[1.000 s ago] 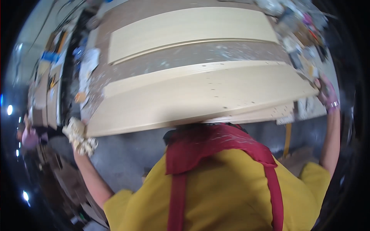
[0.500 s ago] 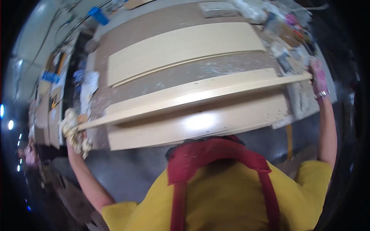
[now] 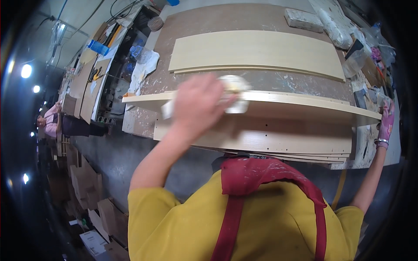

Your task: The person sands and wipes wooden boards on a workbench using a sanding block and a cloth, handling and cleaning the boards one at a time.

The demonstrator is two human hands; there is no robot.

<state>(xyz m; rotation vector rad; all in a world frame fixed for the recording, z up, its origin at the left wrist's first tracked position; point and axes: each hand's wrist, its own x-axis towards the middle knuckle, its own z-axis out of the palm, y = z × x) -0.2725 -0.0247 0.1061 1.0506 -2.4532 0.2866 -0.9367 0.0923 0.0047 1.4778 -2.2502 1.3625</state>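
My left hand [image 3: 198,104], blurred by motion, is closed around a crumpled white rag [image 3: 237,82] at the upper edge of a long pale wooden board [image 3: 305,104]. The board is tipped up on its long side, and its left end sticks out free. At the board's right end my right hand [image 3: 386,124], in a pink patterned glove, grips the corner. Under the raised board lies a stack of similar pale panels [image 3: 300,137] with small drilled holes, at the table's near edge.
More pale panels [image 3: 257,50] lie farther back on the paint-spattered table [image 3: 287,80]. A wrapped block [image 3: 304,20] and plastic bags [image 3: 335,32] crowd the far right. Left are a clear bottle [image 3: 141,54], a white cloth [image 3: 146,67] and a person [image 3: 52,124] at distance.
My left hand has left the board's left end and moved right to its middle with the rag. The right hand still holds the right end. The view has shifted.
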